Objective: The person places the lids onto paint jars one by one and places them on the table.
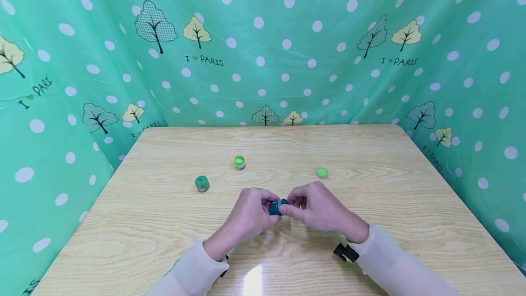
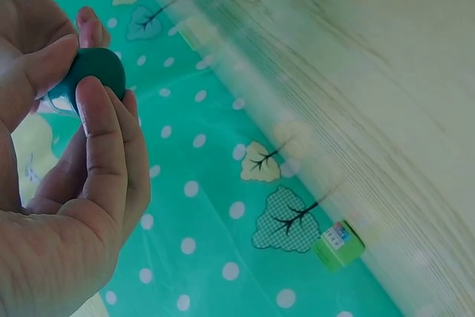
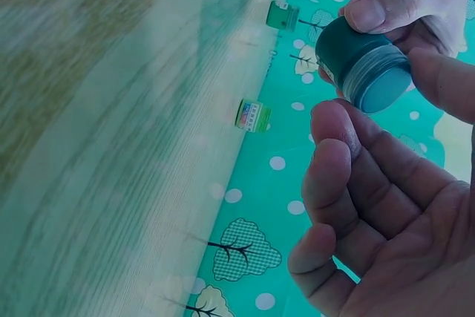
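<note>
A small dark teal paint jar (image 1: 276,208) is held tilted between both hands over the middle of the table. My left hand (image 1: 248,211) grips its dark end with thumb and fingers, seen closely in the left wrist view, where the jar (image 2: 104,72) shows its rounded end. From the other side my right hand (image 1: 316,207) pinches the lighter teal end. In the right wrist view, a pale threaded band shows on the jar (image 3: 349,50) next to that end, with the right thumb and index fingertip at its edge.
A light green jar (image 1: 239,162) stands uncapped farther back. Left of it is a dark green capped jar (image 1: 202,183). A light green lid (image 1: 322,173) lies on the wooden table (image 1: 164,232) beyond my right hand. A patterned green curtain (image 1: 263,58) surrounds the back and sides.
</note>
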Demonstrator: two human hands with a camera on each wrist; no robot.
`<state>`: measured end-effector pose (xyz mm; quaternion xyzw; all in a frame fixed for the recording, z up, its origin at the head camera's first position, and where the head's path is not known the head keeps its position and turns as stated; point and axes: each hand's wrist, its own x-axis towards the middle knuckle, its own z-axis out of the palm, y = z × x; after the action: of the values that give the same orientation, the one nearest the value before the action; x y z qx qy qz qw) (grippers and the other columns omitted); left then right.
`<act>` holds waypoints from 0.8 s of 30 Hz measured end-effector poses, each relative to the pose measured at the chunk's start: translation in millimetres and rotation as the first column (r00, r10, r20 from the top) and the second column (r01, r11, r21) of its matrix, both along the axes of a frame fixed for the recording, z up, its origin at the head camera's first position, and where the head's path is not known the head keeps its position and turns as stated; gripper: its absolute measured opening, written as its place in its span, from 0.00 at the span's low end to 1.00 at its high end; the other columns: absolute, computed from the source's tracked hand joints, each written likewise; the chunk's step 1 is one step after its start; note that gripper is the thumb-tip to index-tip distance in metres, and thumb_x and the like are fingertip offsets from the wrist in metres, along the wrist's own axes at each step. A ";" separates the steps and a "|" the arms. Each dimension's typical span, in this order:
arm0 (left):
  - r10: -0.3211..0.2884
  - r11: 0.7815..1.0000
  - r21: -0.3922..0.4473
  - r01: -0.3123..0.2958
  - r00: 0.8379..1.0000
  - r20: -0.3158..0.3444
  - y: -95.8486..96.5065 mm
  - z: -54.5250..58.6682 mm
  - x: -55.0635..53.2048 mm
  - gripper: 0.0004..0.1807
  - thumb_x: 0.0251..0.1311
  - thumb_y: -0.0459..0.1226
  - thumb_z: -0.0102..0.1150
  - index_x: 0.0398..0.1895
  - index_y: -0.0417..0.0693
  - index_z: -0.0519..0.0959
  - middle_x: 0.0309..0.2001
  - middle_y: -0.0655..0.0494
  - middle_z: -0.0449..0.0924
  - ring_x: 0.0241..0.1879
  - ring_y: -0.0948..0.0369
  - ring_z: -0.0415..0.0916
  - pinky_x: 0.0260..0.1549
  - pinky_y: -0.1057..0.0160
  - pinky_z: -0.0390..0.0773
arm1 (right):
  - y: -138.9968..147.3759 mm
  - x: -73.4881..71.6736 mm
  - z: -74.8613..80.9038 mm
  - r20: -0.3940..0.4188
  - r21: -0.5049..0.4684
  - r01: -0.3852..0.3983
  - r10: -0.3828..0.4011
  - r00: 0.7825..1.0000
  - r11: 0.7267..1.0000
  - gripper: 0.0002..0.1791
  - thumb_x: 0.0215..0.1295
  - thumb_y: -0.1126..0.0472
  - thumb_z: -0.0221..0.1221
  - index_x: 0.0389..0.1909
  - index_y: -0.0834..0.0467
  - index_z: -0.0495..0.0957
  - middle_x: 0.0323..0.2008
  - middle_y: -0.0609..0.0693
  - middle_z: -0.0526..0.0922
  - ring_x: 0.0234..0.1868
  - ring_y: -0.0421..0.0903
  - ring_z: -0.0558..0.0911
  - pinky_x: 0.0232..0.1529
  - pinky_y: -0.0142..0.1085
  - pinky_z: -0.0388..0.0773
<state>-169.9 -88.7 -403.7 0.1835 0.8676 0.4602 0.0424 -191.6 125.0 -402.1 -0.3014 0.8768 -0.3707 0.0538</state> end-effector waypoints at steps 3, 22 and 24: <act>-0.005 1.000 0.000 0.005 1.000 -0.004 -0.4 -0.1 0.7 0.11 0.50 0.27 0.76 0.39 0.39 0.88 0.34 0.53 0.87 0.30 0.67 0.81 0.29 0.70 0.82 | -0.6 -0.2 -0.6 0.012 0.007 0.007 -0.007 1.000 1.000 0.19 0.69 0.40 0.64 0.27 0.49 0.86 0.19 0.36 0.79 0.18 0.35 0.74 0.19 0.31 0.73; -0.003 1.000 -0.012 0.003 1.000 -0.025 -0.1 0.3 0.7 0.13 0.47 0.26 0.77 0.39 0.40 0.88 0.32 0.55 0.87 0.27 0.68 0.79 0.27 0.70 0.82 | 3.6 -0.2 5.6 -0.044 -0.023 0.039 -0.040 0.998 0.999 0.17 0.67 0.40 0.66 0.28 0.49 0.85 0.20 0.36 0.77 0.21 0.36 0.73 0.21 0.31 0.72; -0.006 1.000 -0.003 0.006 1.000 -0.027 0.0 0.3 0.8 0.13 0.47 0.26 0.77 0.38 0.39 0.88 0.32 0.54 0.87 0.27 0.68 0.79 0.27 0.70 0.82 | 4.4 -0.7 5.9 -0.076 -0.044 0.016 -0.019 0.997 0.999 0.14 0.63 0.44 0.71 0.35 0.50 0.86 0.26 0.39 0.82 0.26 0.39 0.77 0.27 0.35 0.77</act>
<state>-169.1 -88.7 -403.4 0.1920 0.8683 0.4563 0.0324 -192.3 129.4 -396.2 -0.3088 0.8726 -0.3782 0.0106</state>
